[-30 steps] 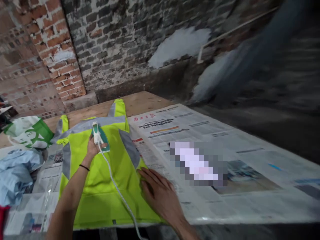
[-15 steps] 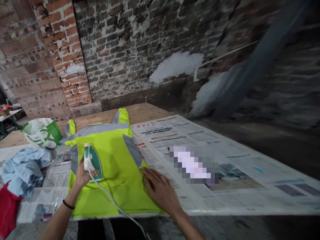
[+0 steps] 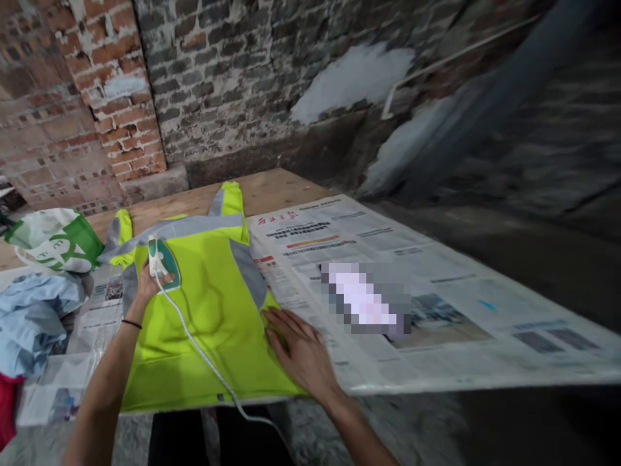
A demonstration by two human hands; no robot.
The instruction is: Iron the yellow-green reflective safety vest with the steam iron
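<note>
My left hand (image 3: pixel 151 282) is wrapped round the handle of a white and green clothes iron (image 3: pixel 167 264). The iron rests on the upper left of a bright yellow garment with grey bands (image 3: pixel 213 349), which lies spread on the table. From the iron a white cord (image 3: pixel 198 347) runs down across the cloth and over the front edge. Fingers stretched out, my right hand (image 3: pixel 303 349) lies flat on the garment's lower right edge. Shallow wrinkles show in the cloth between both hands.
Newspaper (image 3: pixel 436 336) covers much of the wooden table (image 3: pixel 276 184). At the left lie a crumpled light blue cloth (image 3: pixel 36 317), a red cloth (image 3: pixel 6 408) and a green and white bag (image 3: pixel 72 243). A brick wall (image 3: pixel 218 84) stands behind the table.
My left hand has pushed the iron farther up the garment, away from me. The right hand stays flat on the edge. The whole view has tilted and shifted a little.
</note>
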